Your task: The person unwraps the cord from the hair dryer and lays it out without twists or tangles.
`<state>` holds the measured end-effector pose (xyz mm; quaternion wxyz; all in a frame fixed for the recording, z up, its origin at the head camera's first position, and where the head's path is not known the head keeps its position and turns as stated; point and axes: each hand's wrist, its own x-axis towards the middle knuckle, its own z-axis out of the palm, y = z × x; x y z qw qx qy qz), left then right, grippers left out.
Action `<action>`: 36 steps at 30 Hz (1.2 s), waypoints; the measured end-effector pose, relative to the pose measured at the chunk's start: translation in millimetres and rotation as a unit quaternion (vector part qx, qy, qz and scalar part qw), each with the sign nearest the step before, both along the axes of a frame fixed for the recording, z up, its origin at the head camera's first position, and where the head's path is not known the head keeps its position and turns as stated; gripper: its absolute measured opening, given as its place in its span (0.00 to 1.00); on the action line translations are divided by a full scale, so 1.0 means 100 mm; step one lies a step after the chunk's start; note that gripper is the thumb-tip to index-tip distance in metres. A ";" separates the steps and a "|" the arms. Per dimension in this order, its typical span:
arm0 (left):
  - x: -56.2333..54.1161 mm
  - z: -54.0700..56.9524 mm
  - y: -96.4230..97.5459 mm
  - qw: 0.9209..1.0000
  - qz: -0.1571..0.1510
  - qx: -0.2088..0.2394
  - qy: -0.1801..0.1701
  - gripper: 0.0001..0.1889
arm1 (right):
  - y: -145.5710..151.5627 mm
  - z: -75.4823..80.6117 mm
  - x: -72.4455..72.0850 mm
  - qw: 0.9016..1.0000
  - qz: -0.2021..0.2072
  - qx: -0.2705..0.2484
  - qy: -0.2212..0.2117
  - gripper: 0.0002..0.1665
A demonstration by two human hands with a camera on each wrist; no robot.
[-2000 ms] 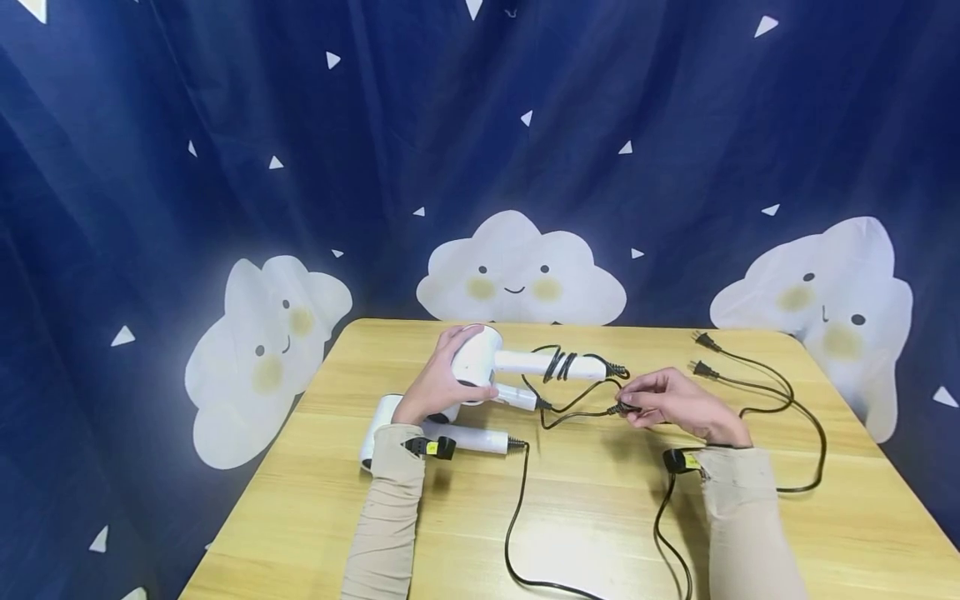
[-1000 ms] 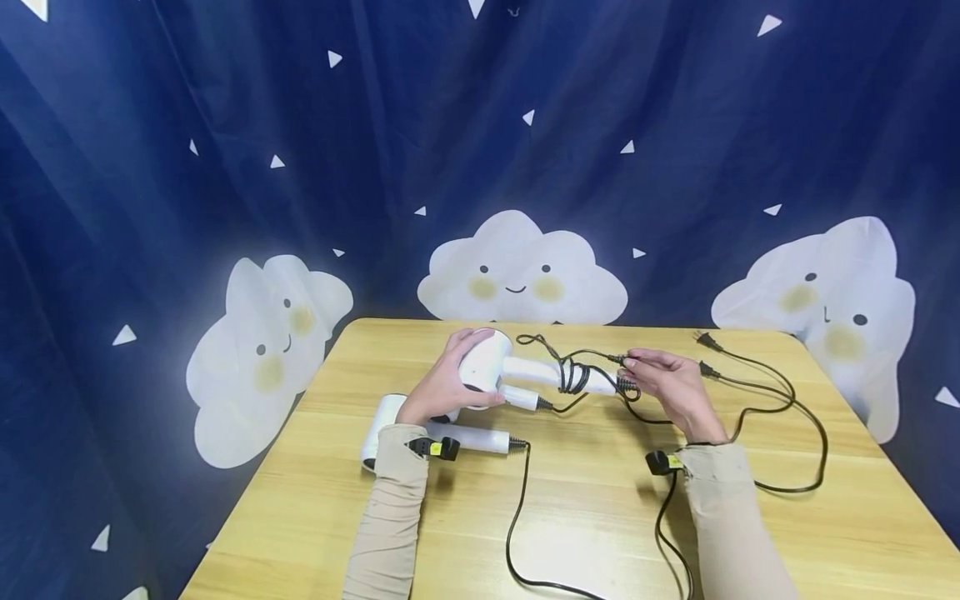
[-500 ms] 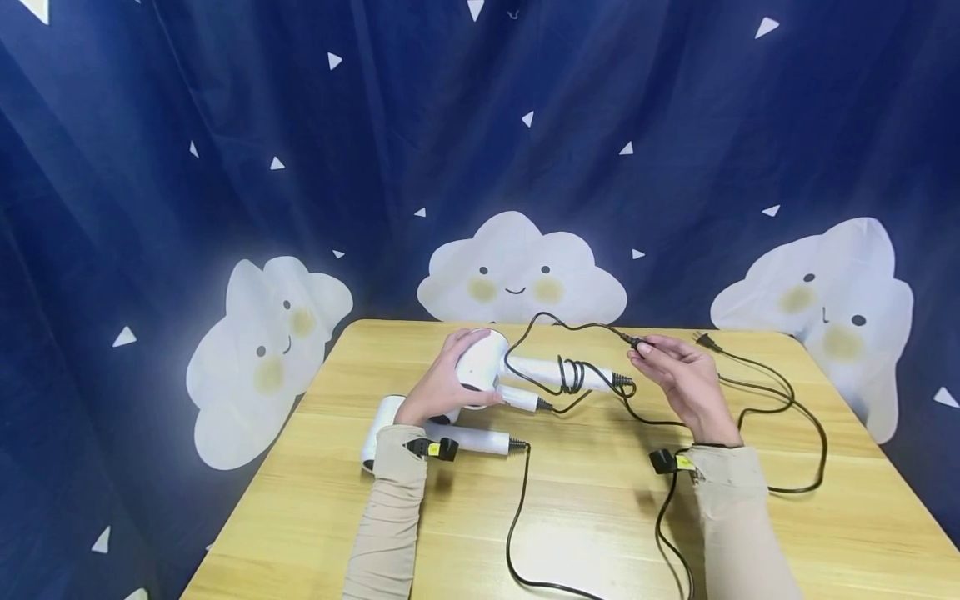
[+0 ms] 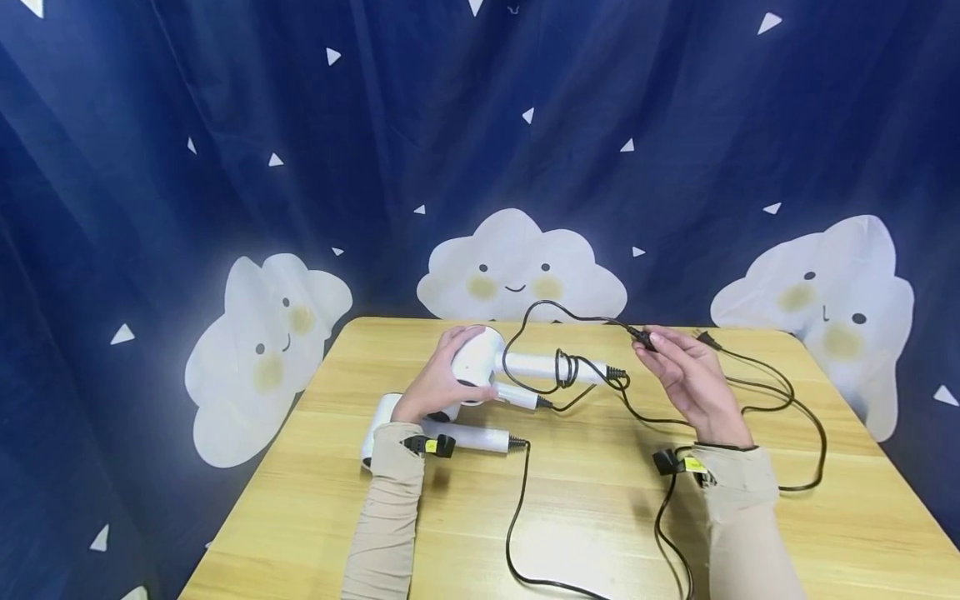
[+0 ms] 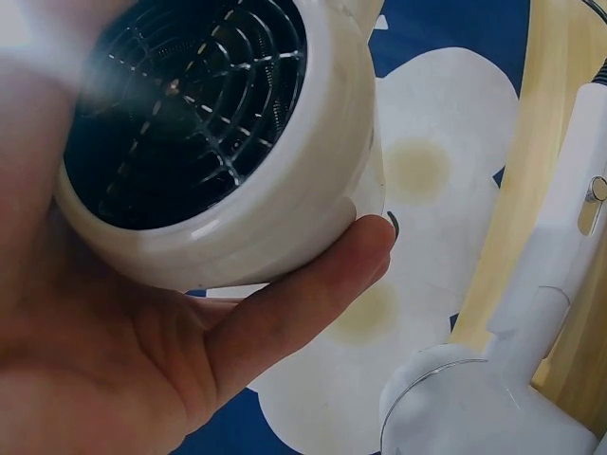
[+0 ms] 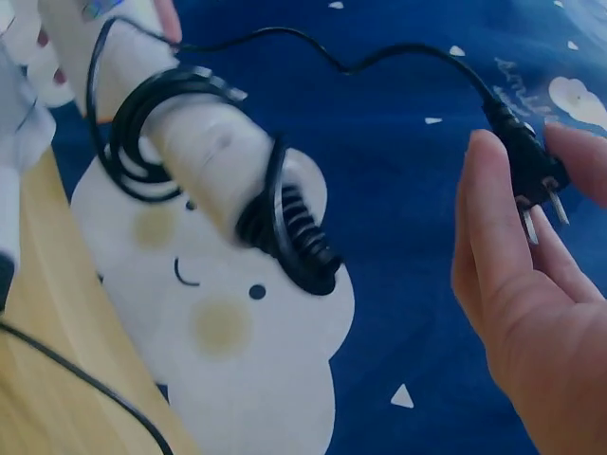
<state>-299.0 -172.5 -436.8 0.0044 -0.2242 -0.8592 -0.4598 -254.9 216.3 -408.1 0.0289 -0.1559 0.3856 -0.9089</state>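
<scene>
My left hand (image 4: 438,379) grips the round head of a white hair dryer (image 4: 474,367), raised over the table. In the left wrist view its dark grille (image 5: 199,114) faces the camera. The dryer's handle points right, with its black cord (image 4: 567,369) wound around it in several turns. My right hand (image 4: 697,383) pinches the cord's plug (image 4: 642,339) between thumb and fingers, right of the handle. Its two metal prongs (image 6: 545,220) show in the right wrist view. A free stretch of cord arches from the plug back to the handle.
A second white hair dryer (image 4: 517,396) lies behind the lifted one, partly hidden. A third (image 4: 468,437) lies nearer, beside my left wrist. Their black cords run across the wooden table (image 4: 600,492); one plug (image 4: 707,339) lies at the back right. A blue cloud-patterned curtain hangs behind.
The cord's turns around the handle have shifted. My right hand has moved up and right with the plug, and the cord's free loop has grown taller. My left hand stays nearly in place.
</scene>
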 end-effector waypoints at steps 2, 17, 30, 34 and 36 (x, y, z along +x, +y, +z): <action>0.00 0.00 0.00 1.000 0.003 -0.001 -0.001 0.55 | 0.01 0.01 0.01 1.000 0.024 -0.008 0.018 0.19; -0.02 0.02 -0.01 1.000 0.007 0.001 0.001 0.54 | 0.13 0.04 0.05 0.981 0.129 0.086 0.116 0.25; -0.01 0.00 -0.02 1.000 0.015 0.008 -0.012 0.54 | 0.23 -0.02 0.04 0.950 0.185 0.224 0.113 0.24; -0.01 0.00 -0.02 1.000 0.017 0.010 -0.016 0.54 | 0.22 -0.05 0.03 0.947 0.174 0.249 0.103 0.20; -0.01 0.00 -0.03 1.000 0.019 0.011 -0.018 0.54 | 0.21 -0.06 0.03 0.947 0.166 0.259 0.092 0.17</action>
